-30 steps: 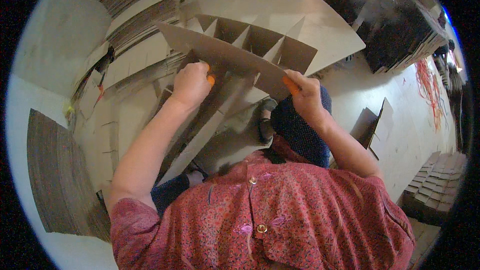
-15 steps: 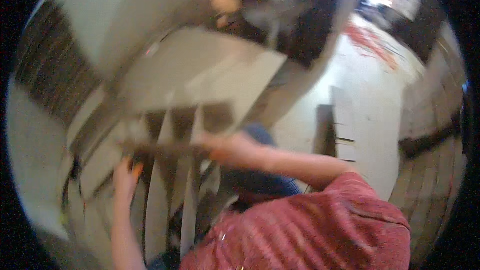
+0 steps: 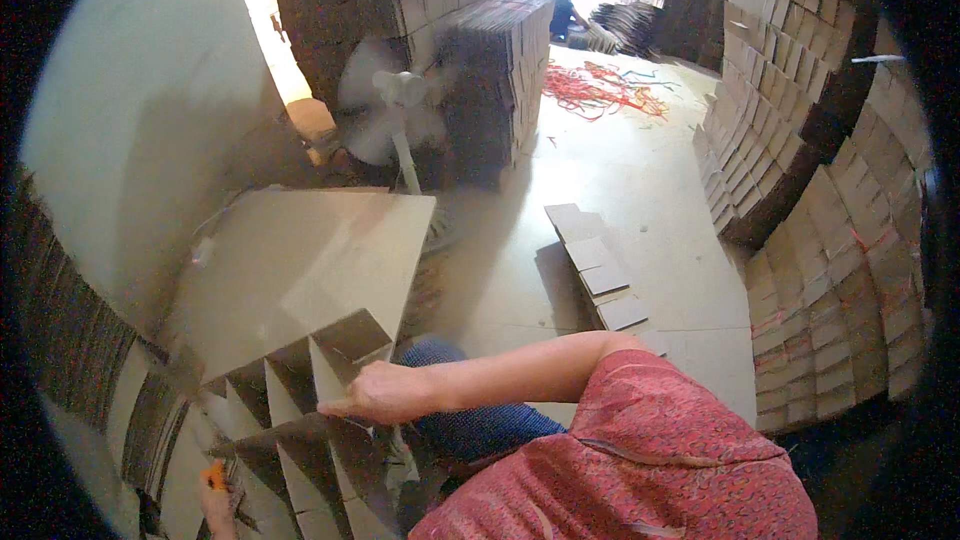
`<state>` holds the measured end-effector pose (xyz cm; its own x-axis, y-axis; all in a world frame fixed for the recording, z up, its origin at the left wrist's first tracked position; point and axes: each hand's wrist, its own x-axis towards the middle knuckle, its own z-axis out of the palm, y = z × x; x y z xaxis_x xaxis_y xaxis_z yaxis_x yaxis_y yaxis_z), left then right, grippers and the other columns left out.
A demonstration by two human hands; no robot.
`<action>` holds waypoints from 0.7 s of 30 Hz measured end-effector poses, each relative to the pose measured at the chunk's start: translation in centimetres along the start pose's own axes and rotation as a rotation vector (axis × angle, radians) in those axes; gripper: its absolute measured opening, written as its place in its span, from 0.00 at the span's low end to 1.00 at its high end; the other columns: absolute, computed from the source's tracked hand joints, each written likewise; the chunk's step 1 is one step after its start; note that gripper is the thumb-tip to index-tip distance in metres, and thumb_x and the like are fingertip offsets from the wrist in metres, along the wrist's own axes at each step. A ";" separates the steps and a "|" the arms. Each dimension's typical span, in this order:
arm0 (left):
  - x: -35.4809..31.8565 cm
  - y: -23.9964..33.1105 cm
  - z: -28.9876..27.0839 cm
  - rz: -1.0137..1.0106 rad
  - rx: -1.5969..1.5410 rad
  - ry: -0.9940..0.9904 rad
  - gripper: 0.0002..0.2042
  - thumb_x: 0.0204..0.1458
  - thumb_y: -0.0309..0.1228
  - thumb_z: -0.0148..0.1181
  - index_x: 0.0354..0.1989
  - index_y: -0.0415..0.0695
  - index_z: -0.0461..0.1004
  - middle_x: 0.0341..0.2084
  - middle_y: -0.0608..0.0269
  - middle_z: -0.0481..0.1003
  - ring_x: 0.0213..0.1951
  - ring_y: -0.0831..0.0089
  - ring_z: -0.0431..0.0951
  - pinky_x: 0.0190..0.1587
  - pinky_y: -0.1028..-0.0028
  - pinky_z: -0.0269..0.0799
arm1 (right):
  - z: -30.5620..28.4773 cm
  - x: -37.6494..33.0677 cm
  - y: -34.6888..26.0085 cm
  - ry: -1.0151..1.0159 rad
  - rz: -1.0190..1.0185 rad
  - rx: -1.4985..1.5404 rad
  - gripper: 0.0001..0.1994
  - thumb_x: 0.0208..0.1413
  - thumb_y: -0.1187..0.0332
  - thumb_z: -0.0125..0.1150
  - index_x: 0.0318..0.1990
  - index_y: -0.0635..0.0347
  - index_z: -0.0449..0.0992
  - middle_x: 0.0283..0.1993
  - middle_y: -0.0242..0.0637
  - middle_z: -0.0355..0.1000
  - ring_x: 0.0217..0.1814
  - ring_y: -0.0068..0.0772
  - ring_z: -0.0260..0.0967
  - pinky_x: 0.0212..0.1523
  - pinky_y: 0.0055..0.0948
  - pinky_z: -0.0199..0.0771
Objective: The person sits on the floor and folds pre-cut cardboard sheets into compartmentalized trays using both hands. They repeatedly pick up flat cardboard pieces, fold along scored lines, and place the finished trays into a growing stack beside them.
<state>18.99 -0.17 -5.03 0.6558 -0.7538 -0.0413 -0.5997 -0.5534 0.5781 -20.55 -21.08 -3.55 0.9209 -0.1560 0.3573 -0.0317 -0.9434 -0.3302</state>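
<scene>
A grid of interlocking cardboard dividers (image 3: 289, 390) stands before me at the lower left, its cells facing up. My right hand (image 3: 380, 393) is closed on the right part of a cardboard strip (image 3: 277, 433) that crosses the upright dividers. Low at the left edge of the grid, my left hand (image 3: 217, 505) appears closed at the strip's other end. Something orange (image 3: 214, 475) is wrapped on one of its digits. The left fingertips are partly hidden and blurred.
A large flat cardboard sheet (image 3: 310, 250) lies behind the grid, near a spinning fan (image 3: 400, 100). Cardboard stacks stand at left (image 3: 65, 305), back (image 3: 500, 70) and right (image 3: 820, 290). Cardboard pieces (image 3: 597, 265) and red straps (image 3: 590, 90) lie on the floor. A person (image 3: 567, 12) crouches far off.
My view has swung to the right and sharpened. Both hands and the strip appear lower in the picture, and the strip now sits lower among the dividers.
</scene>
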 end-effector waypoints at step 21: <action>4.0 -5.1 -2.3 0.115 0.454 0.013 0.13 0.56 0.33 0.50 0.42 0.41 0.78 0.36 0.55 0.78 0.40 0.62 0.76 0.45 0.69 0.71 | 4.2 -0.2 5.6 0.173 0.225 0.037 0.25 0.51 0.68 0.56 0.58 0.58 0.61 0.37 0.46 0.70 0.38 0.52 0.69 0.34 0.45 0.69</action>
<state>25.69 0.48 -6.26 0.5769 -0.8167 0.0140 -0.8072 -0.5674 0.1627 -19.27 -25.07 -9.17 0.8120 -0.4109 0.4145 -0.2104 -0.8685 -0.4489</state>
